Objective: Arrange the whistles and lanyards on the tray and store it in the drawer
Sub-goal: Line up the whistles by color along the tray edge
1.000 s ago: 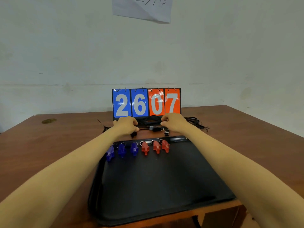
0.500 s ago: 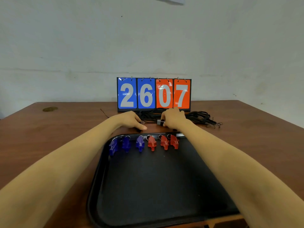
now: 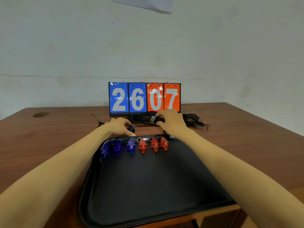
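A black tray sits at the near edge of the brown table. Three blue whistles and three red whistles lie in a row along the tray's far edge. Just past that edge, the left hand seems to pinch a loose whistle. The right hand curls around the black lanyards, in front of the scoreboard.

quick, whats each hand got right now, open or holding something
Left hand: grip closed, pinching a dark whistle on the table.
Right hand: grip closed, fingers curled on a black lanyard.
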`<move>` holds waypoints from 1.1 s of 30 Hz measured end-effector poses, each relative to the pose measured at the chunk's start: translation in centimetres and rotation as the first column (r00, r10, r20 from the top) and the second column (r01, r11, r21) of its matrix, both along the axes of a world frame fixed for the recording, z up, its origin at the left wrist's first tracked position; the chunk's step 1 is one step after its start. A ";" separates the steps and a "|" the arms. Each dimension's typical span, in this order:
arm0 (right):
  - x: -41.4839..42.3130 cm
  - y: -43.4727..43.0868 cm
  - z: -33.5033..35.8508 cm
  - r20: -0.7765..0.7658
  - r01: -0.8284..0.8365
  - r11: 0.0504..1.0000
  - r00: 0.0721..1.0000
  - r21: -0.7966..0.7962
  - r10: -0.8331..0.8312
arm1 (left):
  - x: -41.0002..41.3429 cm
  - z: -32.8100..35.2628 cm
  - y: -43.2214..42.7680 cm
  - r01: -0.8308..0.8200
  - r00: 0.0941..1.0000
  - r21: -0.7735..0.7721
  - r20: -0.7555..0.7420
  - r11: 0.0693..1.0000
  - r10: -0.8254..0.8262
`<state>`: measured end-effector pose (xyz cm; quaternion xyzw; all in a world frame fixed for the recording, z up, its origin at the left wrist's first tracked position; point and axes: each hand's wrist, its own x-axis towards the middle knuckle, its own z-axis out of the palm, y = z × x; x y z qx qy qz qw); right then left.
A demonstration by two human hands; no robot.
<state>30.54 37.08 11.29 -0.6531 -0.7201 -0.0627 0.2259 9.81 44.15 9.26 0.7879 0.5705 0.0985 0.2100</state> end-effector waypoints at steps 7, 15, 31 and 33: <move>0.5 -0.5 -0.2 -0.026 0.003 1.000 1.000 -0.006 -0.003 | -0.1 -0.4 0.7 -0.019 0.998 0.199 -0.048 0.980 0.029; 0.8 -0.3 -0.4 -0.033 0.040 0.999 0.999 -0.026 -0.041 | 2.1 -0.4 0.9 0.029 0.999 0.360 -0.053 0.933 -0.010; 2.6 -1.1 -0.1 -0.114 0.093 0.996 0.989 -0.012 -0.093 | 5.2 1.7 -1.6 0.034 0.985 0.297 0.151 0.954 -0.082; 2.8 -2.0 0.4 -0.135 0.103 0.995 0.985 -0.007 -0.103 | 5.5 2.4 -3.7 0.005 0.956 0.274 0.281 0.962 -0.085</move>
